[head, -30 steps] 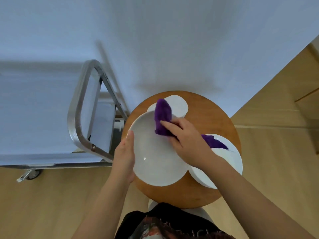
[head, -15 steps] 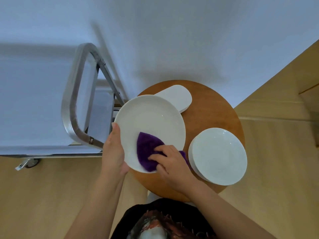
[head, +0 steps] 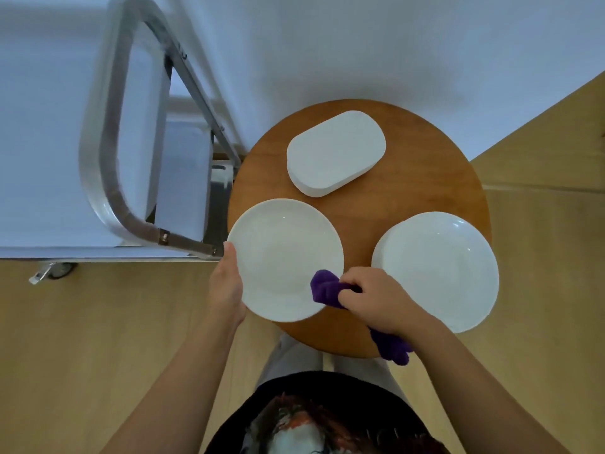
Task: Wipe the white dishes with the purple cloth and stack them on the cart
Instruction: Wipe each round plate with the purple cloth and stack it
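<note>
Over round table (head: pixel 409 204), left hand (head: pixel 226 286) holds plate (head: pixel 281 257), right hand (head: pixel 376 296) grips cloth (head: pixel 324 290).

The right hand (head: pixel 376 298) hides the purple cloth's (head: pixel 325 288) middle, and the cart (head: pixel 108 178) runs off the left edge.

white wall (head: pixel 360 44), wooden floor (head: pixel 82 339), round table (head: pixel 409 178)

Round plate (head: pixel 281 257), purple cloth (head: pixel 325 288) at edge.
</note>
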